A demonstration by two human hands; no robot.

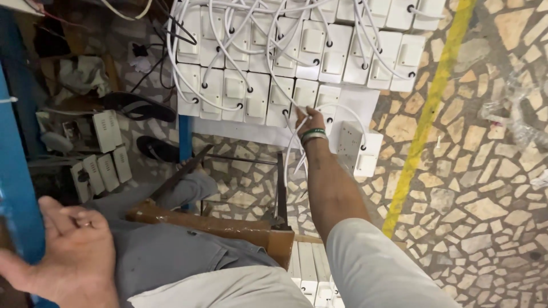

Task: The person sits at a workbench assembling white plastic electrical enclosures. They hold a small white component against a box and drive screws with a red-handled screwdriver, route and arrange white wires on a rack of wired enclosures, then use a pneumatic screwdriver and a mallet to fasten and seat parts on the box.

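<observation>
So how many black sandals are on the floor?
2. One black sandal lies left of the white switch boxes; the other sandal lies just below it, beside the blue post. More may be hidden.

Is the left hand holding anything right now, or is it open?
Open and empty: the left hand shows a bare palm with loosely spread fingers, nothing in its grip, beside the blue edge.

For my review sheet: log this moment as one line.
right hand: gripping white cord by white rectangular plastic switch boxes on floor | left hand: open, empty, palm up
</observation>
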